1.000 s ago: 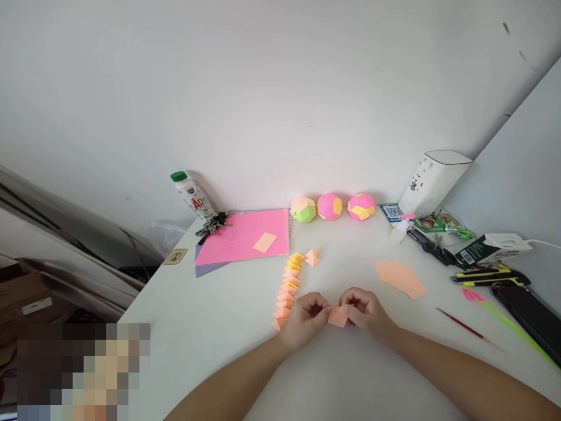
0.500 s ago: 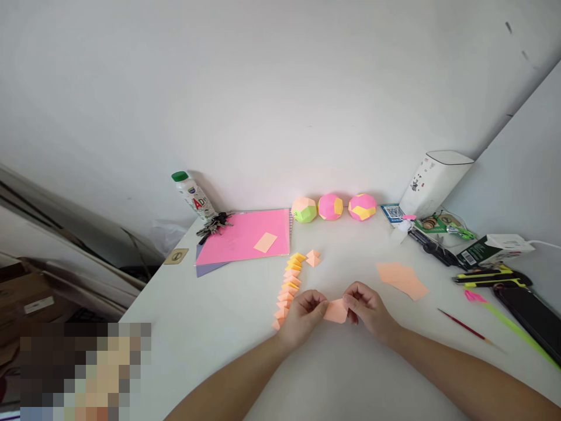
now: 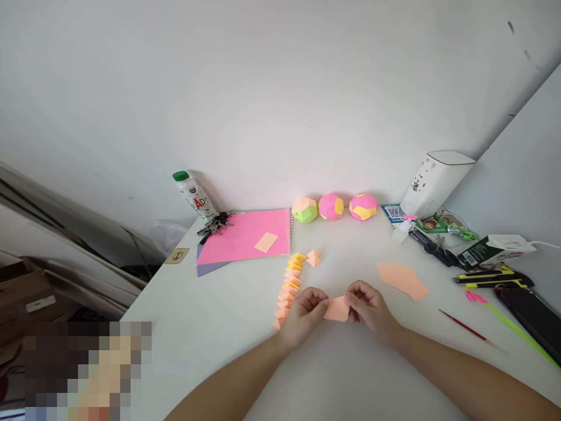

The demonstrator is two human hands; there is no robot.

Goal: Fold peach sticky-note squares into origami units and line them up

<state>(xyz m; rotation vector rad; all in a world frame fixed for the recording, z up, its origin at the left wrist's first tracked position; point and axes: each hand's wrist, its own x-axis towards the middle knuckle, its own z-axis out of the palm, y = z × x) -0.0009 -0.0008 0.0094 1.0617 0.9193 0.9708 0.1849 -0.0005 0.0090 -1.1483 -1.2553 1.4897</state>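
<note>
Both hands pinch one small piece of orange paper (image 3: 336, 309) above the near middle of the table. My left hand (image 3: 303, 314) grips its left end between thumb and fingers. At its upper right corner, my right hand (image 3: 369, 308) does the same. Just left of my left hand runs a row of folded orange and yellow paper pieces (image 3: 289, 285), partly hidden behind that hand. Beyond it lies a single folded orange paper piece (image 3: 313, 258). Flat sheets of orange paper (image 3: 402, 279) rest to the right of my right hand.
Three faceted paper balls (image 3: 331, 207) line the wall. A pink folder (image 3: 241, 234) with keys (image 3: 215, 225) on it lies left, by a bottle (image 3: 195, 196). To the right are a thin brush (image 3: 464, 325), a utility knife (image 3: 493, 277), a black case (image 3: 528, 318) and a white container (image 3: 438, 184).
The orange paper tilts slightly differently between my fingers, its right edge now more slanted. Both hands keep their grip in nearly the same place.
</note>
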